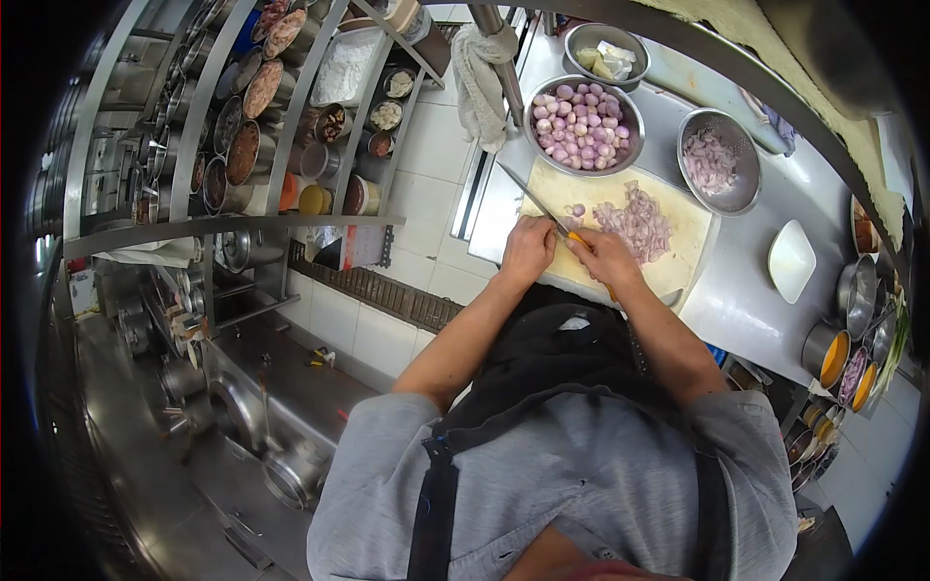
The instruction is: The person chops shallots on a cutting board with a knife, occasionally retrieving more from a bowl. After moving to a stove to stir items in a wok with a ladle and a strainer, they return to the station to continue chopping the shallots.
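Note:
Over the near left edge of a cutting board, my right hand is closed around the orange handle of a knife. The blade points up and to the left. My left hand is closed beside the blade; whatever its fingers hold is too small to name. A small shallot piece lies just above my hands. Chopped shallots are spread over the middle of the board. Behind the board stands a metal bowl full of peeled shallots.
A colander with sliced shallots and a white dish are on the right of the steel counter. A smaller bowl stands at the back. A towel hangs at the left, near racks of containers.

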Demonstrator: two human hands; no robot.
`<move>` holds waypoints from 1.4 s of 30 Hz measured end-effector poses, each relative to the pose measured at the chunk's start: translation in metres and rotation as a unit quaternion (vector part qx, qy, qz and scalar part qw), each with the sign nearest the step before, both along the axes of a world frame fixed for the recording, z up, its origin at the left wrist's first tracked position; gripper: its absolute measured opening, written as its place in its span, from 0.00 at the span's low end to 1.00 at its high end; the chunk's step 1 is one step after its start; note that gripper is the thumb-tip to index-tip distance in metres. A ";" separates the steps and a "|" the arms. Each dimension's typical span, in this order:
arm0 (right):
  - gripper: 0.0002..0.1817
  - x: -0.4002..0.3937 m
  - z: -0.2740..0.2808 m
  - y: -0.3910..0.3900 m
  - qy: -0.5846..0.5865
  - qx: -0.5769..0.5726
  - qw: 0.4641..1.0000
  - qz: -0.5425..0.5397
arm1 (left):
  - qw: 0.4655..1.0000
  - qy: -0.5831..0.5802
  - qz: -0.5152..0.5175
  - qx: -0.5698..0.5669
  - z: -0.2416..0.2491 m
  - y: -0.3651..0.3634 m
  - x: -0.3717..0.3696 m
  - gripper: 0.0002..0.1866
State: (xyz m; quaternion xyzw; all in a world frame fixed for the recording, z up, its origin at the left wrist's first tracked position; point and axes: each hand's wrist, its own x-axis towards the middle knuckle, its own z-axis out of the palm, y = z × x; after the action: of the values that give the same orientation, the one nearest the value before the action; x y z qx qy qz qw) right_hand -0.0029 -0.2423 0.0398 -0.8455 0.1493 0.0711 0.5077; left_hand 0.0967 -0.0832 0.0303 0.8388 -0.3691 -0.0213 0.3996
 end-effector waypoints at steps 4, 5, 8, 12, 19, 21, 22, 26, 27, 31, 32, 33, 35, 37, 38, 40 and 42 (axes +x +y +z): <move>0.18 -0.017 0.003 -0.003 -0.006 0.029 0.999 -0.041 | 1.000 0.000 -0.007 0.012 0.012 -0.003 -0.002 0.03; 0.18 -0.019 0.012 -0.003 -0.006 0.028 0.999 -0.043 | 1.000 -0.002 0.003 -0.013 0.025 -0.009 -0.002 0.03; 0.17 -0.027 0.034 -0.001 0.052 0.009 0.998 -0.041 | 1.000 -0.017 -0.017 -0.014 0.055 -0.031 0.003 0.05; 0.16 -0.034 0.021 0.012 -0.033 -0.030 0.999 0.023 | 0.977 -0.077 -0.060 0.190 0.025 -0.060 0.018 0.06; 0.16 -0.046 0.015 0.011 -0.068 -0.038 0.997 0.014 | 0.979 -0.075 -0.076 0.175 0.023 -0.067 0.028 0.06; 0.16 -0.050 0.019 0.005 -0.083 -0.032 0.996 -0.004 | 0.996 -0.017 -0.074 0.050 0.034 -0.060 0.028 0.05; 0.16 -0.053 0.023 -0.001 -0.036 -0.031 0.998 -0.035 | 0.996 -0.016 -0.077 0.052 0.040 -0.053 0.026 0.05; 0.16 -0.065 0.020 -0.015 -0.022 -0.034 0.995 -0.091 | 0.991 0.013 -0.095 0.089 0.034 -0.016 0.017 0.06; 0.16 -0.064 0.025 -0.017 -0.012 -0.038 0.995 -0.097 | 0.985 -0.019 -0.130 0.111 0.029 -0.008 0.016 0.08; 0.15 -0.061 0.040 -0.015 0.006 -0.012 0.997 -0.073 | 0.985 -0.019 -0.144 0.088 0.020 0.004 0.007 0.10; 0.15 -0.062 0.039 -0.014 0.007 -0.012 0.997 -0.071 | 0.991 -0.031 -0.111 0.072 0.020 0.005 0.005 0.11; 0.16 -0.063 0.035 -0.013 -0.006 -0.010 0.998 -0.059 | 0.995 -0.044 -0.077 0.055 0.020 0.005 0.004 0.11; 0.16 -0.064 0.037 -0.011 -0.018 -0.008 0.999 -0.044 | 0.996 -0.023 -0.050 0.068 0.019 0.006 0.001 0.10; 0.16 -0.063 0.043 -0.009 -0.008 -0.018 0.999 -0.028 | 0.996 0.000 -0.025 0.081 0.018 0.006 -0.002 0.09; 0.16 -0.062 0.043 -0.009 -0.008 -0.018 0.999 -0.026 | 0.996 0.002 -0.029 0.086 0.017 0.005 -0.003 0.08; 0.16 -0.058 0.042 -0.008 -0.001 -0.020 1.000 -0.012 | 0.995 0.004 -0.032 0.092 0.016 0.004 -0.003 0.07; 0.16 -0.049 0.041 -0.004 0.005 -0.021 1.000 -0.011 | 0.995 -0.004 -0.037 0.097 0.014 0.002 -0.001 0.05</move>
State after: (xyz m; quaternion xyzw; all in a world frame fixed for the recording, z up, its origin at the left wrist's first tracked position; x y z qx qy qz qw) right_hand -0.0516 -0.2462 0.0807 -0.8539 0.1626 0.0669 0.4898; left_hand 0.0960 -0.0808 0.0448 0.8594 -0.3980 -0.0686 0.3137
